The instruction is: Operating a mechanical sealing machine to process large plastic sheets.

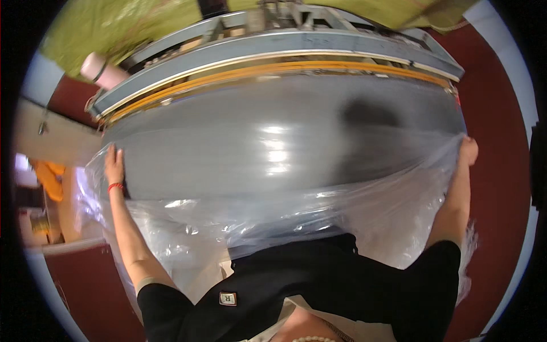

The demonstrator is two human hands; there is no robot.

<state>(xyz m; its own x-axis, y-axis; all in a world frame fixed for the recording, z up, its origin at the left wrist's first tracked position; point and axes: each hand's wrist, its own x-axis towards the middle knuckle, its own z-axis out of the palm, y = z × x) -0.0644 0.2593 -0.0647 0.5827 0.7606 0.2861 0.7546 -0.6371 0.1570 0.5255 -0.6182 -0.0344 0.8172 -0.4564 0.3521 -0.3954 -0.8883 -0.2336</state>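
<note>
1. The grey panel (228, 137) is the broadest thing in view, lying in front of the person between the metalwork and the torso. Its long axis runs left to right, across the line of sight, and its long edges look bowed. Bright reflections sit near its middle, with a dark shadow right of them.
2. Clear plastic film (387, 214) covers the panel's near part and hangs in loose, shiny folds toward the person's body. On the right, its creases draw together at one hand.
3. A yellow-green cover (137, 28) spreads beyond the far side.
4. The blue-grey metal frame (296, 44) stands along the panel's far edge, its long beam running the same way as the panel.
5. Orange strips (285, 67) run lengthwise between that beam and the panel.
6. A pink roll (105, 71) with a dark band sticks out at the frame's left end, tilted.
7. The left hand (115, 165) is at the panel's left end, fingers nearly straight and pointing away from the person, film around it; I cannot tell whether it pinches the film.
8. The right hand (469, 150) is at the panel's right end, fingers curled in, grasping the gathered film.
9. A red bracelet (115, 186) circles the left wrist.
</note>
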